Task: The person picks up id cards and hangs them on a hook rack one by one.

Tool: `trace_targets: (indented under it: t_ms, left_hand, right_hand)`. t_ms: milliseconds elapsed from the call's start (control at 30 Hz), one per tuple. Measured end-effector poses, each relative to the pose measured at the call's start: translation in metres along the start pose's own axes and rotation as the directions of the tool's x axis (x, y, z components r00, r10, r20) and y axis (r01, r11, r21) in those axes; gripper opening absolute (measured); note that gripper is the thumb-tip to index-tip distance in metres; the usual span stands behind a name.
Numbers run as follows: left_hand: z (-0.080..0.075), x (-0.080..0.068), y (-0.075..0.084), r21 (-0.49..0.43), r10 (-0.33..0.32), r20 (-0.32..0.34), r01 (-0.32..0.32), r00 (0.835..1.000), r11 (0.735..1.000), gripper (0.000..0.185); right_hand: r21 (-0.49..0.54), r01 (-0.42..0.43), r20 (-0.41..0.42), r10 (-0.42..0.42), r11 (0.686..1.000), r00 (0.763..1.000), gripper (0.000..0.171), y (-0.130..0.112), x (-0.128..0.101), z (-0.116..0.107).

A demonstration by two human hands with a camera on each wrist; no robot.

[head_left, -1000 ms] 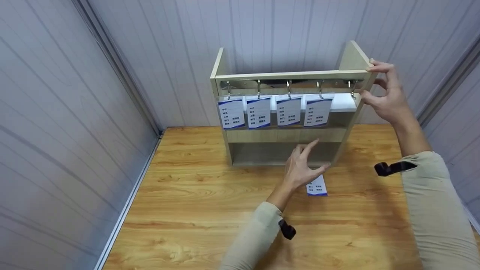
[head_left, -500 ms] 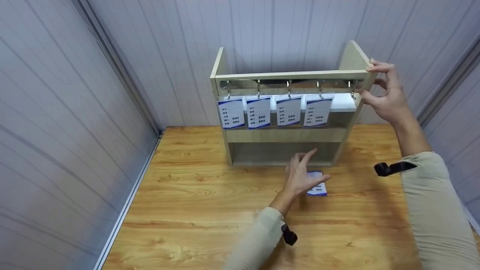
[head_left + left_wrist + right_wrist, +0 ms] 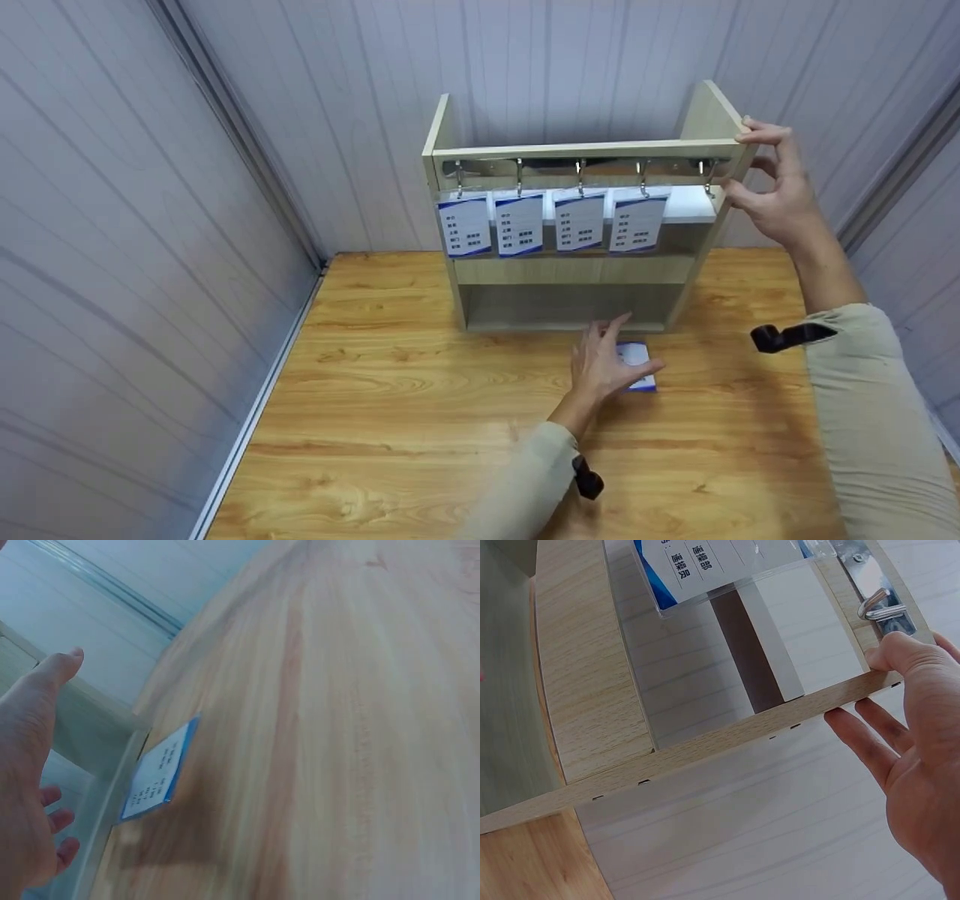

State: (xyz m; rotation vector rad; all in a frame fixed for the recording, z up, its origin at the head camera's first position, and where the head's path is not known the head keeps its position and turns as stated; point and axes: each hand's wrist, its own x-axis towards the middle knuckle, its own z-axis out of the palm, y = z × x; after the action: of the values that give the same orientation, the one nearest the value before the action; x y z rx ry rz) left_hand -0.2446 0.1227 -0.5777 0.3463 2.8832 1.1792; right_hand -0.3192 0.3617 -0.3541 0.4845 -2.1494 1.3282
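My left hand (image 3: 602,367) is low over the table with thumb and fingers spread apart, holding nothing. Partly behind it in the head view lies a white and blue badge card (image 3: 634,353); the left wrist view shows this card (image 3: 159,774) flat on the wood beside the shelf's bottom edge. My right hand (image 3: 781,193) grips the upper right side panel of a small wooden shelf (image 3: 574,271). In the right wrist view its thumb lies on the front and its fingers are behind the panel (image 3: 735,724).
Several similar badge cards (image 3: 520,226) in clear sleeves hang in a row from the metal hook rail (image 3: 611,166). The rightmost hook (image 3: 708,180) carries no card. Pale panelled walls (image 3: 375,90) stand behind and beside the wooden tabletop (image 3: 375,420).
My left hand has come down and nearer from in front of the lower shelf opening to over the loose card. The right hand keeps its grip on the shelf.
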Motion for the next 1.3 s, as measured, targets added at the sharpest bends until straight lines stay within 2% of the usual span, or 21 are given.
trace_targets:
  t_ms: [200, 367, 633, 833, 1067, 1167, 1300]
  left_hand:
    - [0.014, -0.003, -0.003, 0.038, -0.051, 0.031, 0.05, 0.998, 0.998, 0.103]
    - [0.023, -0.004, -0.008, 0.06, -0.062, 0.024, 0.061, 0.998, 0.996, 0.108]
    - [0.033, -0.005, -0.016, 0.136, -0.07, -0.043, 0.076, 0.997, 0.988, 0.115]
    - [0.043, -0.004, -0.02, 0.069, -0.057, -0.084, 0.062, 0.995, 0.996, 0.113]
    - [0.051, -0.001, -0.02, 0.058, -0.111, -0.111, 0.118, 0.988, 0.991, 0.109]
    - [0.054, 0.0, -0.02, 0.064, -0.124, -0.131, 0.133, 0.984, 0.989, 0.106]
    - [0.056, -0.001, -0.018, 0.12, -0.114, -0.174, 0.136, 0.978, 0.983, 0.101]
  right_hand:
    - [-0.003, -0.012, 0.001, 0.012, 1.0, 1.0, 0.058, 0.0, 0.0, 0.0]
    - [-0.001, -0.021, 0.002, 0.021, 1.0, 1.0, 0.058, -0.001, -0.001, 0.0]
    - [0.012, 0.013, 0.002, -0.013, 1.0, 1.0, 0.057, -0.002, 0.0, 0.002]
    - [0.03, 0.021, -0.015, -0.02, 0.999, 1.0, 0.057, -0.001, 0.0, 0.001]
    - [0.036, 0.031, -0.011, -0.03, 0.999, 0.999, 0.058, -0.001, 0.001, 0.001]
    - [0.04, 0.032, -0.014, -0.031, 0.999, 0.999, 0.057, -0.001, 0.001, 0.002]
    - [0.036, 0.027, -0.011, -0.027, 0.999, 1.0, 0.057, -0.001, 0.001, 0.001]
